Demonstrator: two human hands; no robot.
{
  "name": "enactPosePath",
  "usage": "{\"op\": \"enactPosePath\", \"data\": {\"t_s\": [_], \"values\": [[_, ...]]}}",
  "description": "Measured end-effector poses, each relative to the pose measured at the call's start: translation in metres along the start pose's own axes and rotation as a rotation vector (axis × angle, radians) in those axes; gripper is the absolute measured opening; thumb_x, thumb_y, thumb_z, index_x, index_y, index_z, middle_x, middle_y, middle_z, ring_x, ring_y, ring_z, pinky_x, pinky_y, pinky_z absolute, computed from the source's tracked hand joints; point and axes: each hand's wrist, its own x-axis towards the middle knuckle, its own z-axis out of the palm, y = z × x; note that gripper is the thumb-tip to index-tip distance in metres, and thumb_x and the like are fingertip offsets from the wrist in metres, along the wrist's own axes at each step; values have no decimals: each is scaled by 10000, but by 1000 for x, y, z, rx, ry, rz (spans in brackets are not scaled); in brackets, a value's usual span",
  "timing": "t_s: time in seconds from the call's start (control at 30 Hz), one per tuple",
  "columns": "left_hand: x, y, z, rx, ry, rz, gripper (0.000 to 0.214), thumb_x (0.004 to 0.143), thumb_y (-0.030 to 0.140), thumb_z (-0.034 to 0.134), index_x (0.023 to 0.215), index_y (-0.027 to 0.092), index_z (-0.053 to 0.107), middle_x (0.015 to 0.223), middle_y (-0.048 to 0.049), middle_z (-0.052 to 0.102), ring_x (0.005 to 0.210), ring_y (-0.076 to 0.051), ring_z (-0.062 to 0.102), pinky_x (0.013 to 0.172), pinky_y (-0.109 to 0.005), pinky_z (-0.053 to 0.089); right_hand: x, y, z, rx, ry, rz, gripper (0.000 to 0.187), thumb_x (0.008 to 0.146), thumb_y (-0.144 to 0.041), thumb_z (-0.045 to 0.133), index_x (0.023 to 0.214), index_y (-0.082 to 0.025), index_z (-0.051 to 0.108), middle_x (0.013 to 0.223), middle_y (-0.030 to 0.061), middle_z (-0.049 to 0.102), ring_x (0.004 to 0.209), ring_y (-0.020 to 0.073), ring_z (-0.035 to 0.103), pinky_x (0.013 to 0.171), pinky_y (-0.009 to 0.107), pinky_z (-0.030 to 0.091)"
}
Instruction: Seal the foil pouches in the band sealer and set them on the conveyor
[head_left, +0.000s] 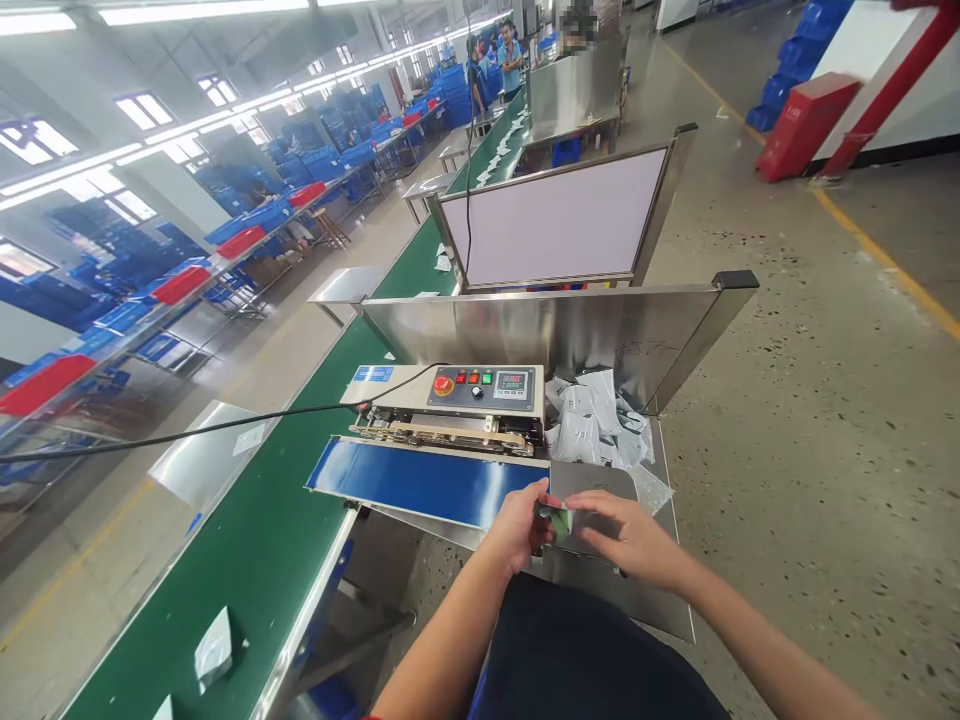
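Just past the right end of the blue belt, my left hand (pixel 521 525) is closed with thumb and fingers around a small green-and-dark item (pixel 559 520). Its exact kind is too small and covered to make out. My right hand (pixel 630 535) reaches in from the other side, fingers stretched and apart, its fingertips close to the item; whether they touch it I cannot tell. Both hands are over a grey metal plate (pixel 592 480). Behind them lies a pile of silver-white pouches (pixel 589 420), beside the band sealing machine (pixel 450 388) with its blue belt (pixel 412 482).
A green conveyor (pixel 247 545) runs along the left, carrying a white pouch (pixel 214 650). Upright metal panels (pixel 540 325) stand behind the sealer. A black cable (pixel 187 432) crosses from the left. People (pixel 510 55) are far back along the line.
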Motion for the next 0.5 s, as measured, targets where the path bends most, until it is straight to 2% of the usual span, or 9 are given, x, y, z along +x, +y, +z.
{"op": "enactPosePath", "data": {"t_s": [0.07, 0.1, 0.17, 0.23, 0.3, 0.4, 0.5], "values": [[2, -4, 5, -5, 23, 81, 714, 908, 856, 666, 944, 147, 745, 730, -21, 637, 590, -136, 537, 581, -258, 421, -3, -6, 16, 66, 112, 44, 365, 1042, -579, 661, 1082, -282, 870, 1140, 87, 829, 1050, 323, 775, 1008, 467, 637], [3, -7, 6, 2, 54, 169, 729, 930, 861, 629, 1019, 150, 763, 773, -28, 661, 636, -145, 562, 609, -257, 438, -2, -7, 22, 104, 187, 83, 415, 1041, -637, 660, 1027, -273, 859, 1067, 87, 828, 977, 316, 771, 949, 452, 645], [5, -15, 8, 53, 131, 397, 691, 961, 812, 638, 1169, 168, 779, 907, -54, 729, 794, -175, 640, 731, -266, 506, 3, -3, 28, 194, 304, 158, 509, 995, -740, 695, 995, -253, 842, 984, 85, 819, 909, 310, 755, 877, 423, 642], [6, -23, 8, 185, 176, 577, 569, 977, 700, 705, 1181, 178, 799, 1053, -91, 779, 980, -218, 687, 911, -302, 542, 7, 4, 31, 272, 326, 209, 586, 950, -808, 720, 1004, -236, 837, 959, 85, 811, 897, 304, 745, 852, 399, 634], [8, -31, 7, 348, 209, 641, 430, 993, 586, 732, 1087, 177, 826, 1095, -117, 799, 1063, -256, 698, 1025, -346, 533, 7, 11, 33, 308, 315, 245, 647, 915, -860, 728, 978, -225, 834, 927, 85, 801, 867, 293, 733, 826, 383, 627], [11, -39, 3, 504, 261, 648, 309, 1022, 463, 713, 1066, 189, 848, 1085, -124, 812, 1060, -273, 708, 1048, -376, 538, 6, 20, 36, 307, 328, 292, 698, 889, -907, 712, 938, -221, 837, 906, 91, 797, 830, 291, 721, 773, 372, 621], [17, -43, -4, 542, 207, 696, 272, 1016, 413, 722, 1105, 200, 867, 1134, -137, 820, 1086, -283, 724, 1050, -378, 544, 6, 29, 39, 261, 366, 318, 693, 874, -900, 719, 928, -222, 852, 932, 102, 809, 857, 312, 733, 766, 381, 628]]}}
